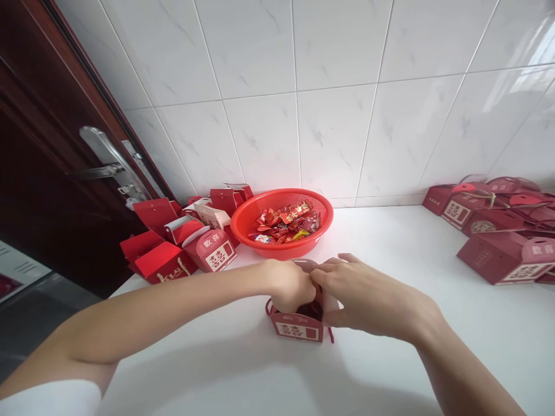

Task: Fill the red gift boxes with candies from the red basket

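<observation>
A small dark red gift box [299,330] with a cream label stands on the white table at the centre, its top open and a red cord at its sides. My left hand [295,287] reaches down into the box from the left; its fingertips are hidden inside, so what they hold does not show. Across the right side of the box lies my right hand [368,294], fingers round the raised flap. Just behind the box, a red plastic basket [281,249] holds several wrapped candies [288,222].
Open red boxes [162,260] crowd the table's back left, beside a dark door [52,133] with a metal handle [108,170]. More dark red boxes [498,254] are heaped at the right. A tiled wall [333,138] rises behind the white table [368,237].
</observation>
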Available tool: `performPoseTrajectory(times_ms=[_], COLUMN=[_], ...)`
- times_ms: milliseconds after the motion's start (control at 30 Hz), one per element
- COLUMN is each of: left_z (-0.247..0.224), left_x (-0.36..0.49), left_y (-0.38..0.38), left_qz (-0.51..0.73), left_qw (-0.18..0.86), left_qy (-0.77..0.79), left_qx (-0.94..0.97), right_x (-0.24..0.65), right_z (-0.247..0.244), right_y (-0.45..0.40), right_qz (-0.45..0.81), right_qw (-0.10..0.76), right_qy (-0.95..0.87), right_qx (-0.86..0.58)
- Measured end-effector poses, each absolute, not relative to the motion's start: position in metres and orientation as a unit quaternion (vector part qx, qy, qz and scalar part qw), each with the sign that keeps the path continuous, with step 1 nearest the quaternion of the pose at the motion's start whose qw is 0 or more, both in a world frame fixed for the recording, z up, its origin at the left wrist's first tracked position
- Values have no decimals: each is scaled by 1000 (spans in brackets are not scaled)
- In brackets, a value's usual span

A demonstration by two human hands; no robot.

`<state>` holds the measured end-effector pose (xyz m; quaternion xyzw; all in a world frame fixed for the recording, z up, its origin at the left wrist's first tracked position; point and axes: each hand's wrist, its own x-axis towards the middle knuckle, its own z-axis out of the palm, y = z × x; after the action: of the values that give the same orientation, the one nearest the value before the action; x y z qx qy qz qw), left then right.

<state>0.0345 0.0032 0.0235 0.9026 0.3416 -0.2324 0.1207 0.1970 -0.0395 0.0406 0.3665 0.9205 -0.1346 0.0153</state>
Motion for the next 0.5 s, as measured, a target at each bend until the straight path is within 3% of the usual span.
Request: performPoseTrajectory(times_ms=[167,500], left_z=[37,40], left_x=[30,33], left_y=[7,1], left_qz=[-329,-323], left_qw=[131,135], left_qy=[303,324], left_qx=[885,879], right_x=[199,200], right_z=[38,36], right_y=[-40,-41], right_qz=[-130,-151], right_qw=[13,-3], right_qy=[921,914], right_qx=[368,375])
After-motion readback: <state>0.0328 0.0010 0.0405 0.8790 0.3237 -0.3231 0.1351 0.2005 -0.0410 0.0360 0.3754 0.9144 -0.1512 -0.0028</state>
